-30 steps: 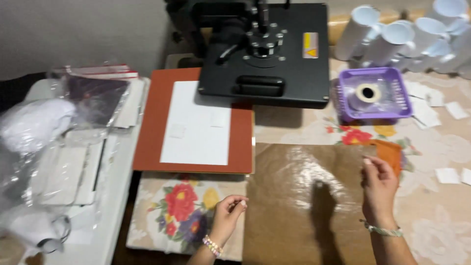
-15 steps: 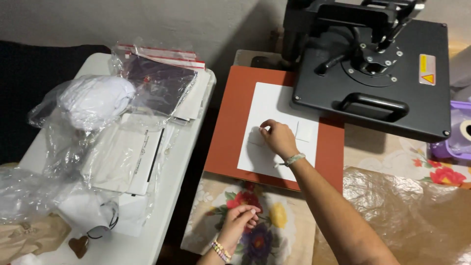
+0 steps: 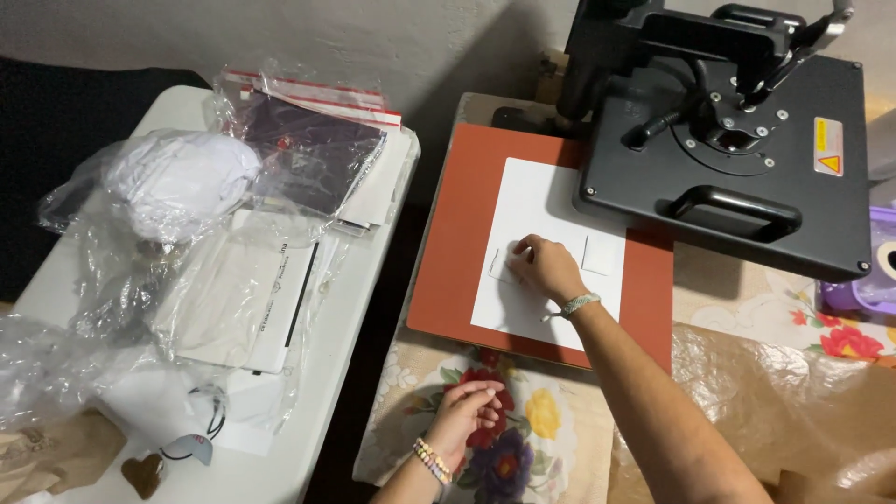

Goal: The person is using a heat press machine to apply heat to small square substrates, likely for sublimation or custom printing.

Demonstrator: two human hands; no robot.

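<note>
Two bare hands show in the view from above. The right hand (image 3: 544, 266), with a pale woven band at the wrist, reaches out and lies on the big white sheet of paper (image 3: 541, 210), which rests flat on the rust-red rubber pad (image 3: 457, 243) of the press. Its fingers are bent down onto a small white paper square (image 3: 502, 266); they press on it, but whether they pinch it cannot be told, since the hand hides most of it. A second small white square (image 3: 598, 255) lies just beside the hand, near the edge of the heavy black metal press head (image 3: 737, 149), which is swung off to the side. The left hand (image 3: 469, 408), with a bead bracelet, rests with loosely curled fingers on the flowered tablecloth (image 3: 532, 439) and holds nothing. Crinkly brown paper (image 3: 784, 401) lies to the right. A white folding table (image 3: 327, 373) on the left bears clear plastic bags of white cloth (image 3: 177, 177).
</note>
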